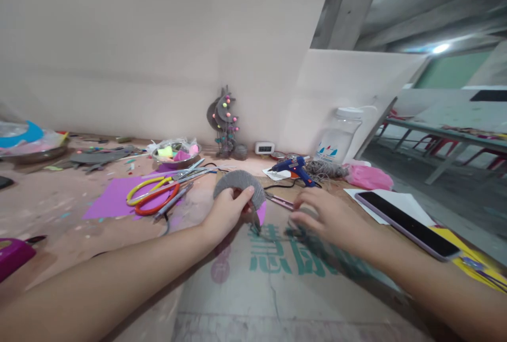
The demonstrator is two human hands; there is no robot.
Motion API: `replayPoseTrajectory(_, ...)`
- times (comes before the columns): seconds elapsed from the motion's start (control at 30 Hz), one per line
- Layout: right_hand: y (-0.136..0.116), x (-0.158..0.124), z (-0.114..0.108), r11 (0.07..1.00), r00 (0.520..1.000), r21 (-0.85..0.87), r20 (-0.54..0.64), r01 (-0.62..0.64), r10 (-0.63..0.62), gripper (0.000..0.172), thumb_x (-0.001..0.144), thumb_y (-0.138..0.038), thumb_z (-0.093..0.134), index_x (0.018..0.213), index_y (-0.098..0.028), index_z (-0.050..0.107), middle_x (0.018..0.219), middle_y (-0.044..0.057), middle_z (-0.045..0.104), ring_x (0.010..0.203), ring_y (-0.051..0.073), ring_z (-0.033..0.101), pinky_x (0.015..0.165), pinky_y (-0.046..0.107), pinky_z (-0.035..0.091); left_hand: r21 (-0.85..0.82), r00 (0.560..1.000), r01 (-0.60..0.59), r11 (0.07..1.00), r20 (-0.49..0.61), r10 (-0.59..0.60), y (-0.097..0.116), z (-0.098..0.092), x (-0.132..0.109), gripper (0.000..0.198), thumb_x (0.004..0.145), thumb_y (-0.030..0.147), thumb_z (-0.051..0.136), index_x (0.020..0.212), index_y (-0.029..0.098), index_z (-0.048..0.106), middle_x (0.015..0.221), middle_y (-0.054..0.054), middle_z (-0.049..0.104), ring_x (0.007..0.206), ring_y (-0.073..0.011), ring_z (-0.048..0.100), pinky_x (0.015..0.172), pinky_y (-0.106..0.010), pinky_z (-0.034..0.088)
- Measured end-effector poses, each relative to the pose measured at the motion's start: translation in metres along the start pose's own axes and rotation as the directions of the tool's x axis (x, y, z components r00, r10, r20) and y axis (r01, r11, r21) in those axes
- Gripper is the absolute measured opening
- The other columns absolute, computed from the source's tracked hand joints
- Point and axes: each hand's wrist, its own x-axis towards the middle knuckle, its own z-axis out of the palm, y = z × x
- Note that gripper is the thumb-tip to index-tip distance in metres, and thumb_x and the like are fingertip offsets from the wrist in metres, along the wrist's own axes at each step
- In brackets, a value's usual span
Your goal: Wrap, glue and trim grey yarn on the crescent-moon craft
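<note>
A crescent wrapped in grey yarn (240, 181), with a purple piece showing at its lower tip, is pinched by my left hand (227, 210). A short loose grey end hangs below it. My right hand (322, 215), slightly blurred, hovers to the right over the cardboard sheet (233, 299). Its thumb and fingers are curved but apart, with nothing clearly visible between them. Just beyond its fingertips lies a slim pink-handled tool (280, 201). A blue glue gun (295, 168) rests behind that hand, beside a tangle of grey yarn (327, 170).
Scissors with yellow and red handles (156, 202) lie left on purple paper (105, 196). Behind stand a bowl of coloured scraps (177, 156), a decorated crescent ornament (225, 120), a small digital clock (264, 148) and a plastic bottle (338, 136). A phone (407, 224) lies right.
</note>
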Motion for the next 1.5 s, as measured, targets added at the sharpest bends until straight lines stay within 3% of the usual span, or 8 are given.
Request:
replayPoseTrajectory(0.1,-0.038,-0.005,0.006,0.987,0.983,0.063,0.1,0.151,-0.156,0.033,0.082,-0.049,0.055,0.095,-0.02,0.062,0.094,0.008,0.062,0.087,0.023,0.057,0.074,0.036,0.046,-0.014,1.0,-0.017,1.0,-0.027,0.016,0.002,0.0,-0.001,0.04,0.078,0.049,0.054,0.056,0.016,0.054,0.051,0.001,0.053,0.05,-0.0121,0.049,0.054,-0.024,0.038)
replayPoseTrajectory(0.4,-0.067,-0.007,0.039,0.944,0.955,0.162,-0.126,0.288,-0.27,0.016,0.09,-0.015,0.038,0.081,-0.018,0.051,0.07,0.002,0.057,0.064,0.013,0.05,0.059,0.024,0.039,-0.014,1.0,-0.019,1.0,-0.013,0.019,-0.001,-0.002,0.0,0.04,0.078,0.047,0.055,0.055,0.015,0.054,0.051,0.001,0.053,0.05,-0.0118,0.047,0.054,-0.024,0.036)
replayPoseTrajectory(0.67,-0.076,-0.002,0.005,0.945,0.981,0.276,-0.128,0.175,-0.145,0.016,0.09,-0.017,0.036,0.086,-0.018,0.052,0.064,0.0,0.057,0.052,0.01,0.049,0.051,0.02,0.036,0.079,1.0,-0.014,0.997,-0.006,0.015,-0.007,-0.004,0.002,0.043,0.08,0.049,0.052,0.055,0.015,0.055,0.051,0.0,0.055,0.051,-0.0129,0.049,0.054,-0.024,0.036)
replayPoseTrajectory(0.8,-0.057,0.001,-0.005,0.954,0.981,0.26,-0.156,0.151,-0.113,0.017,0.089,-0.021,0.043,0.102,-0.02,0.054,0.085,0.004,0.064,0.067,0.013,0.056,0.062,0.024,0.042,0.089,1.0,-0.016,0.996,-0.012,0.017,-0.002,-0.003,0.002,0.041,0.079,0.047,0.054,0.055,0.015,0.056,0.05,0.0,0.055,0.051,-0.0128,0.049,0.054,-0.024,0.036)
replayPoseTrajectory(0.93,-0.026,0.006,0.004,0.96,0.981,0.281,-0.19,0.006,0.049,0.017,0.091,-0.029,0.043,0.1,-0.021,0.054,0.073,0.001,0.061,0.059,0.013,0.052,0.056,0.025,0.039,0.07,1.0,-0.02,0.997,0.003,0.02,-0.001,-0.003,0.0,0.04,0.079,0.047,0.054,0.056,0.015,0.056,0.052,0.0,0.056,0.052,-0.0125,0.05,0.055,-0.024,0.037)
replayPoseTrajectory(1.17,-0.007,0.02,0.015,0.786,0.869,0.606,-0.316,-0.125,0.382,0.017,0.085,-0.037,0.052,0.091,-0.021,0.052,0.099,0.007,0.061,0.088,0.019,0.057,0.075,0.031,0.045,0.045,0.999,-0.021,0.999,0.04,0.019,-0.004,-0.003,0.0,0.041,0.078,0.049,0.054,0.057,0.015,0.057,0.052,0.0,0.057,0.051,-0.0124,0.051,0.054,-0.024,0.039)
replayPoseTrajectory(1.37,-0.043,0.006,0.02,0.497,0.938,0.8,0.24,-0.336,0.249,0.025,0.083,-0.043,0.051,0.078,-0.022,0.038,0.073,-0.001,0.059,0.043,0.007,0.044,0.042,0.021,0.037,0.044,0.999,-0.032,0.999,0.045,0.03,-0.005,-0.003,0.0,0.04,0.081,0.048,0.052,0.059,0.015,0.057,0.054,0.0,0.057,0.053,-0.0125,0.051,0.055,-0.024,0.038)
replayPoseTrajectory(1.5,-0.055,0.001,0.027,0.547,0.936,0.763,0.321,-0.345,0.143,0.019,0.083,-0.036,0.052,0.081,-0.022,0.038,0.061,-0.006,0.049,0.045,0.008,0.046,0.041,0.019,0.033,0.069,0.999,-0.044,0.997,0.029,0.042,-0.001,-0.003,-0.002,0.039,0.08,0.046,0.052,0.058,0.015,0.055,0.052,0.002,0.054,0.051,-0.0112,0.048,0.054,-0.023,0.037)
